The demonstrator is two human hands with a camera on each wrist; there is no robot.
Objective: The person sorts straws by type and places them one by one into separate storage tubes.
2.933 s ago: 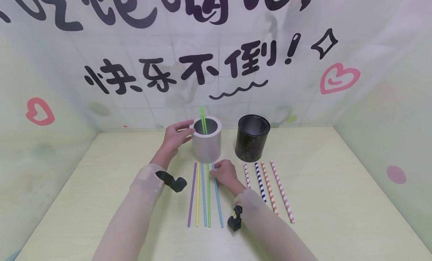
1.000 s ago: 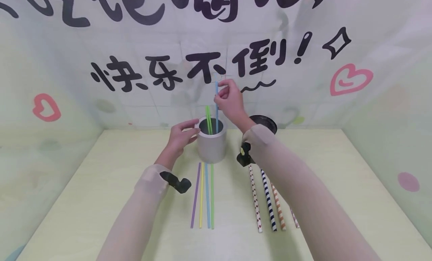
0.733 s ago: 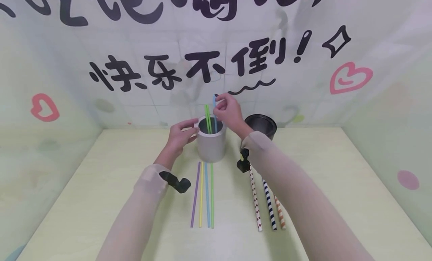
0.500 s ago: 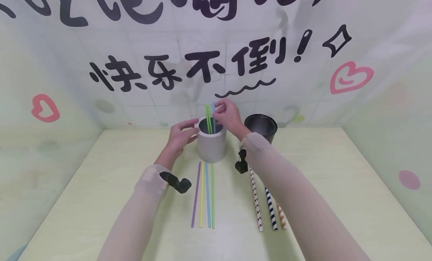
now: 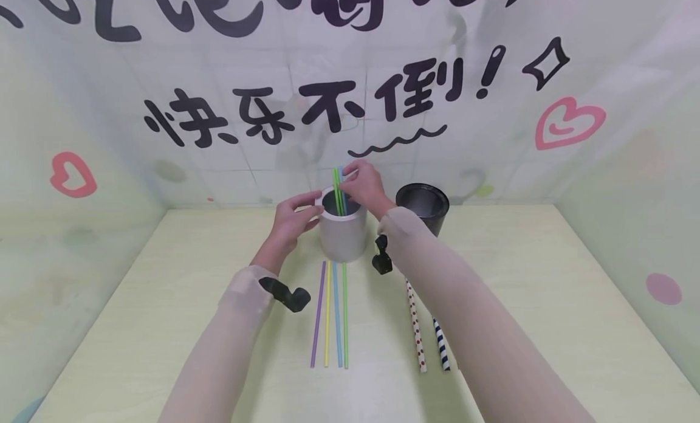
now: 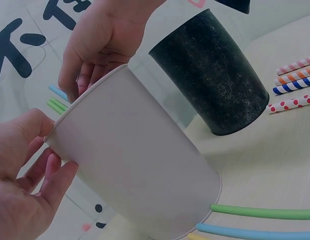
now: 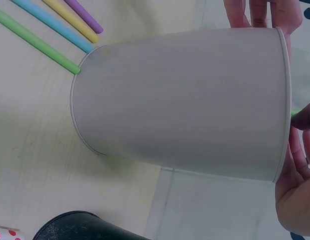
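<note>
A light grey cylindrical cup (image 5: 343,237) stands upright near the back of the table. My left hand (image 5: 292,222) holds it at the left of its rim, thumb in front and fingers reaching along the side. Above the opening, my right hand (image 5: 364,184) pinches the top of a light blue straw (image 5: 341,169), whose lower part is down inside the cup. Right beside it, two green straws (image 5: 336,186) lean in the same cup. Their lower ends are hidden by the wall. The left wrist view shows the right fingers dipping just past the rim.
Purple (image 5: 318,313), yellow (image 5: 327,313), blue (image 5: 337,313) and green straws (image 5: 346,313) lie before the cup. A black can (image 5: 429,210) stands to its right. Nearer lie red-dotted (image 5: 415,332) and navy-striped paper straws (image 5: 440,347); the left wrist view adds orange-striped (image 6: 295,75) and pink-striped ones (image 6: 295,65).
My right hand has picked a blue straw off the table, raised it over the cup and lowered it in, then shifted slightly left toward the green straws. The left hand has stayed at the cup.
</note>
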